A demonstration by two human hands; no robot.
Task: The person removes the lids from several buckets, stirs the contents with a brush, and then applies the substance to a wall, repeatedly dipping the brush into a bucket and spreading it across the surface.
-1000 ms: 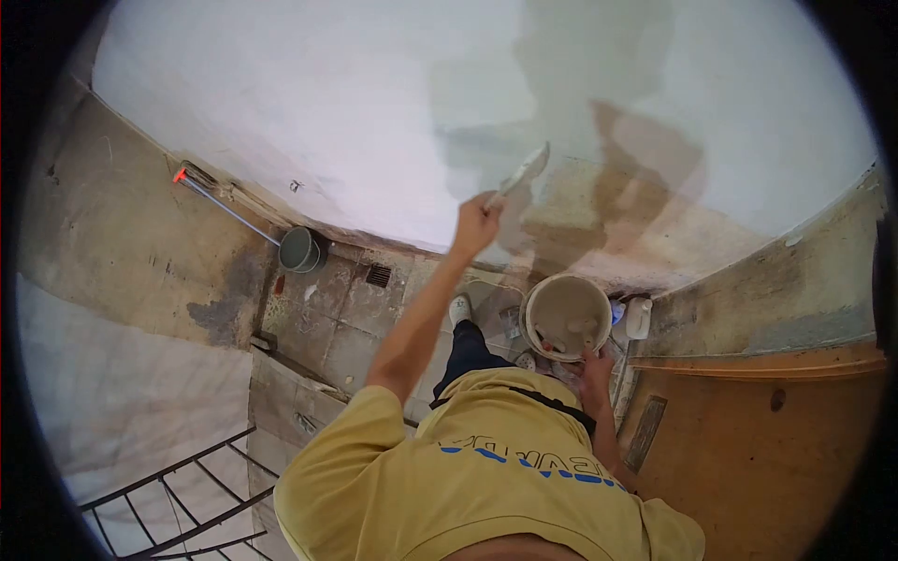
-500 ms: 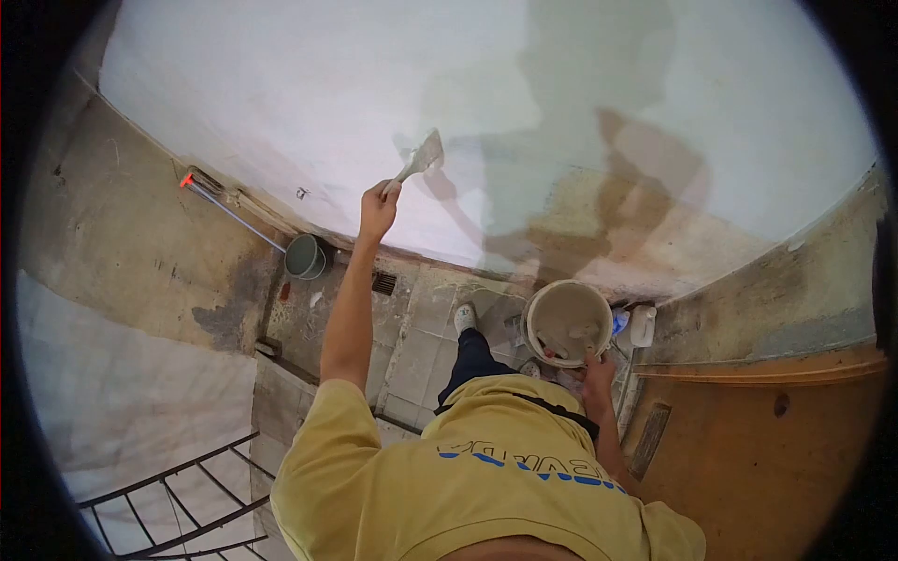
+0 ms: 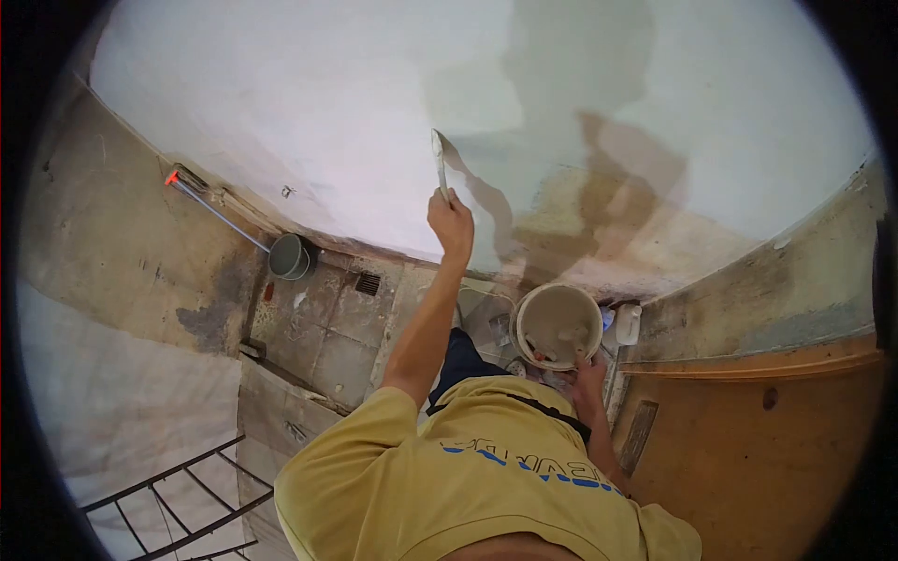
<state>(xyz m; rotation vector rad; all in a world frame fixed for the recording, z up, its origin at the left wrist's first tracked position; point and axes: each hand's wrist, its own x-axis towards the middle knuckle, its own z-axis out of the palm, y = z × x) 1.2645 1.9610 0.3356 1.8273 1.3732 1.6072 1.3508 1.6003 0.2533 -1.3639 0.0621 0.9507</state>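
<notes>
My left hand [image 3: 452, 224] is closed round the handle of a wide putty knife [image 3: 439, 159]. The blade points up, edge-on to my view, in front of the white wall [image 3: 355, 103]; whether it touches the wall I cannot tell. Low on my right, my right hand [image 3: 588, 376] grips the near rim of a large round bucket [image 3: 524, 318]. Greyish paste [image 3: 561, 313] lies in the bucket, with a light-coloured tool and something small and red near the rim.
A small grey bucket [image 3: 288, 256] stands by the wall at the left, beside a long stick [image 3: 220, 215] with a red end. Right of the large bucket is a white plastic container [image 3: 629, 324]. A black metal rack [image 3: 192, 477] is at lower left, an orange-brown panel [image 3: 748, 449] at lower right.
My left hand has moved right and slightly down with the putty knife, whose blade has turned from its broad face to edge-on. My right hand stays at the bucket; the view has shifted slightly.
</notes>
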